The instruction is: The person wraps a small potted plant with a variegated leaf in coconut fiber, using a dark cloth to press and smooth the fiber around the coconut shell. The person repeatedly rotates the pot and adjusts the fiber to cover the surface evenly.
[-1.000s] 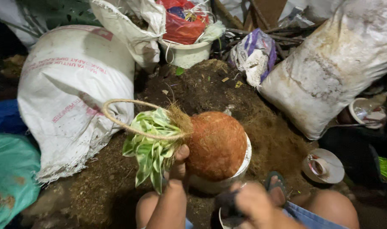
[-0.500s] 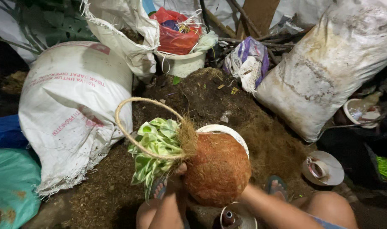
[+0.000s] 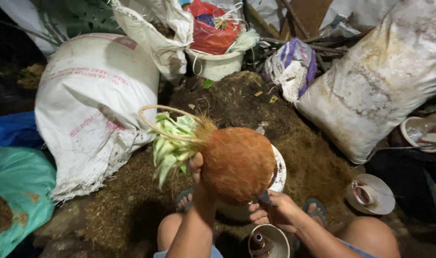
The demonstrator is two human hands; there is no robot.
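My left hand [image 3: 197, 168] grips a round brown coconut-fibre ball [image 3: 238, 163] with a green-and-cream leafy plant [image 3: 172, 143] and a tan rope loop [image 3: 153, 117] at its left end, tilted sideways. My right hand [image 3: 275, 213] sits under the ball's lower right side, pinching a small dark tool against it. A white bowl [image 3: 280, 169] lies partly hidden behind the ball. A small white cup [image 3: 269, 241] with a dark object inside stands between my knees.
A heap of dark soil and fibre [image 3: 237, 98] lies ahead. Large white sacks stand at left [image 3: 91, 102] and right [image 3: 378, 81]. A white bucket [image 3: 218, 64] holds red bags. A white lid [image 3: 370, 193] lies at right, a teal sack [image 3: 17, 191] at left.
The fibre ball has been lifted and turned toward me, covering most of the white bowl. My right hand has come up from below to its underside.
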